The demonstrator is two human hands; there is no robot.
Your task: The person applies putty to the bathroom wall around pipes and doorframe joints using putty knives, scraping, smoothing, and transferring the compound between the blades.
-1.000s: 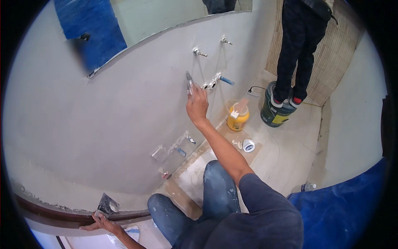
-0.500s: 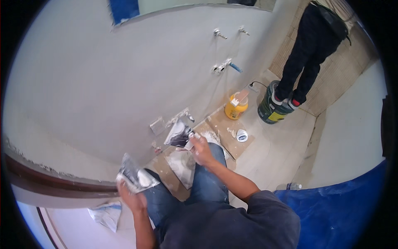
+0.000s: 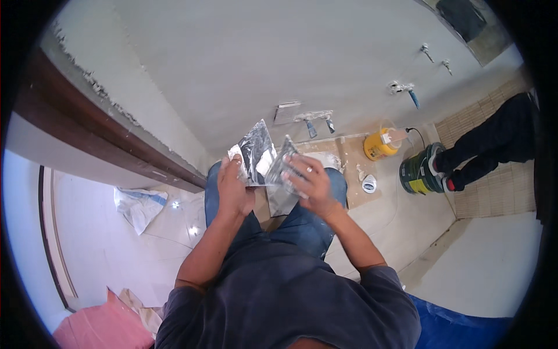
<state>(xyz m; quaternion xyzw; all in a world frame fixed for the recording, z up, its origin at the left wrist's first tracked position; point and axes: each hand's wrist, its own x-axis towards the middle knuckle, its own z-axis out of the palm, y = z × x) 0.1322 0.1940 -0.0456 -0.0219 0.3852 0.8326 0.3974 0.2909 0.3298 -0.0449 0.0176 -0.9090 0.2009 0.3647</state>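
Note:
My left hand [image 3: 233, 187] grips a wide metal putty knife [image 3: 253, 146], its blade smeared with white filler. A white lump of filler [image 3: 264, 163] sits toward the blade's right side. In my right hand [image 3: 311, 181] is a second putty knife [image 3: 283, 156], partly blurred by motion. The two blades are close together above my knees; whether they touch I cannot tell. Beyond them rises a grey wall [image 3: 215, 64], with a whitish patch around blue-capped pipe stubs [image 3: 312, 128] low on it.
A yellow tub [image 3: 379, 149] stands by the wall on cardboard [image 3: 356, 195], near a white lid [image 3: 369, 184]. Farther right, another person's legs [image 3: 494, 139] stand on a dark green bucket [image 3: 415, 173]. A dark door frame [image 3: 116, 136] runs along the left. A white sack [image 3: 136, 206] lies beyond it.
My view has swung left, toward the door frame. The two putty knives, held apart before, are now brought together in front of me. Both stay in my hands.

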